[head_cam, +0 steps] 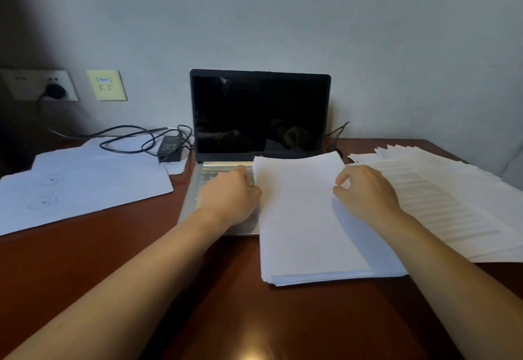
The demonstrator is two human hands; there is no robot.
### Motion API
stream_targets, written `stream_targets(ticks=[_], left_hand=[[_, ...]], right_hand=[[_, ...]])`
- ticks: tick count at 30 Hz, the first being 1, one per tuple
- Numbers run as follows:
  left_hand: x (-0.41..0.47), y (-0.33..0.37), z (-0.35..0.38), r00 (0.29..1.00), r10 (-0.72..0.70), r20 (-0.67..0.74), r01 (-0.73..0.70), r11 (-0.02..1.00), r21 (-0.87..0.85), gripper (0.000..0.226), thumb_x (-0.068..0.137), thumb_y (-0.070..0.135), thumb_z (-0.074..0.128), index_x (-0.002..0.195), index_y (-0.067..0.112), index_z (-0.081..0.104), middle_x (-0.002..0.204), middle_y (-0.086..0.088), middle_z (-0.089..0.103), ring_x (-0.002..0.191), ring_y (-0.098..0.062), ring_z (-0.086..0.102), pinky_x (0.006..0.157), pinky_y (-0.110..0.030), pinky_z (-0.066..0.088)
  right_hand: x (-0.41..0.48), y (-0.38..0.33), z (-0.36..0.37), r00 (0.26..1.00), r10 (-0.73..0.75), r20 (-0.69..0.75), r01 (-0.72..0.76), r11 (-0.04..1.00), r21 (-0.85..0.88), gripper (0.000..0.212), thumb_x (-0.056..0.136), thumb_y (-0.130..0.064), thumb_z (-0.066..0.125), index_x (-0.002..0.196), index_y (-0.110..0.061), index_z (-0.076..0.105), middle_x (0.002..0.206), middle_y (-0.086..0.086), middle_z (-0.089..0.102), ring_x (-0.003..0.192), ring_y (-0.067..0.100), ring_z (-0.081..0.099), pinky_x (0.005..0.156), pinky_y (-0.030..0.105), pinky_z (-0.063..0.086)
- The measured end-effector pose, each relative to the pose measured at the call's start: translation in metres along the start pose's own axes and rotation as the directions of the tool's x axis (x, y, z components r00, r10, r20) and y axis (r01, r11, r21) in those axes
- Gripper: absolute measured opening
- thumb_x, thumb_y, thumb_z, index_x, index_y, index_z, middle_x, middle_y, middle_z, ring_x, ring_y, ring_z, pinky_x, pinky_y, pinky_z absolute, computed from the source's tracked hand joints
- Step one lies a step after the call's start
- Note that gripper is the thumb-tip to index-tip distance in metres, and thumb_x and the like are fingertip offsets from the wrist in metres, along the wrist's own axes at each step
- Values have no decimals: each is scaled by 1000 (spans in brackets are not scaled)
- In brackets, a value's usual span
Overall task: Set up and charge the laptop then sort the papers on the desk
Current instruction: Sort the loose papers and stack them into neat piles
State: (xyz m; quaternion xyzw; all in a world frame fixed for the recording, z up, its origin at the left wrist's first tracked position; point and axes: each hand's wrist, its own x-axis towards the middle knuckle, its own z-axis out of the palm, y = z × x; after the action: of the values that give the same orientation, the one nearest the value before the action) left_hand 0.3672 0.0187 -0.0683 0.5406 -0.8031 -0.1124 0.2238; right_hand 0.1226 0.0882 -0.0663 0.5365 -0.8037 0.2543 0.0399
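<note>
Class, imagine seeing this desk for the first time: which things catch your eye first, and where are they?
The open, dark-screened laptop stands centre back. A white paper stack covers the right of its keyboard, left hand at its edge, right hand on top.
</note>
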Motion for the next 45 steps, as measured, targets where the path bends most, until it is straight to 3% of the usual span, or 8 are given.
stream_targets(ticks=[7, 10, 13, 19, 28, 38, 42, 45], left_hand=[[-14, -108, -38, 991, -8, -135, 23, 994, 111, 19, 95, 37, 55, 89, 20, 61, 97, -3, 66, 103, -28, 56, 88, -40, 46], [-24, -176, -58, 980, -82, -180, 128, 957, 261, 27, 100, 41, 50, 117, 24, 64, 139, -5, 55, 141, -28, 32, 111, -44, 30], [-39, -232, -76, 972, -230, -40, 231, 922, 311, 57, 102, 57, 38, 151, 28, 38, 165, -5, 25, 154, -29, 11, 123, -48, 12], [-53, -262, -104, 991, -74, 113, 47, 974, 224, 50, 107, 45, 39, 151, 24, 46, 157, 1, 43, 143, -19, 37, 117, -31, 25], [-50, -275, -110, 999, -46, 19, 37, 937, 348, 28, 102, 29, 42, 97, 21, 69, 97, -2, 72, 88, -26, 64, 82, -44, 52], [-51, -274, -111, 982, 107, -154, -60, 958, 279, 14, 96, 27, 67, 96, 20, 79, 94, 0, 77, 88, -26, 68, 82, -39, 52], [-54, -260, -111, 826, 409, -388, -189, 850, 493, 12, 89, 29, 75, 96, 19, 74, 100, -3, 68, 96, -23, 55, 80, -29, 31], [-58, -251, -102, 788, 535, -305, -351, 797, 492, 18, 90, 34, 74, 85, 17, 73, 81, -2, 63, 76, -25, 55, 66, -32, 41]], right_hand=[[-12, -109, 39, 951, -295, 90, 286, 953, 103, 14, 89, -24, 63, 102, -23, 65, 95, -4, 53, 86, 19, 53, 71, 32, 43], [-20, -162, 60, 898, -424, 114, 405, 900, 159, 10, 88, -25, 63, 98, -23, 65, 93, -7, 53, 89, 17, 52, 73, 30, 41], [-30, -208, 82, 825, -538, 175, 504, 839, 204, 7, 91, -27, 62, 98, -25, 66, 102, -7, 56, 98, 17, 55, 83, 33, 45], [-40, -267, 126, 682, -676, 279, 646, 736, 202, 25, 95, -34, 56, 119, -28, 62, 126, -9, 52, 123, 14, 43, 103, 32, 38], [-32, -301, 156, 603, -764, 229, 741, 643, 193, 42, 101, -32, 47, 142, -24, 49, 145, -6, 49, 134, 13, 42, 108, 27, 28], [-30, -301, 158, 658, -741, 136, 747, 665, 7, 24, 102, -17, 42, 98, -19, 65, 97, -2, 65, 93, 24, 60, 70, 33, 38], [-31, -301, 150, 733, -675, 81, 679, 734, -21, 25, 104, -28, 42, 98, -21, 65, 95, -2, 65, 87, 27, 61, 64, 31, 30], [-31, -301, 149, 766, -642, 34, 642, 766, -9, 19, 101, -25, 45, 92, -21, 61, 90, -2, 62, 83, 28, 60, 60, 32, 30]])
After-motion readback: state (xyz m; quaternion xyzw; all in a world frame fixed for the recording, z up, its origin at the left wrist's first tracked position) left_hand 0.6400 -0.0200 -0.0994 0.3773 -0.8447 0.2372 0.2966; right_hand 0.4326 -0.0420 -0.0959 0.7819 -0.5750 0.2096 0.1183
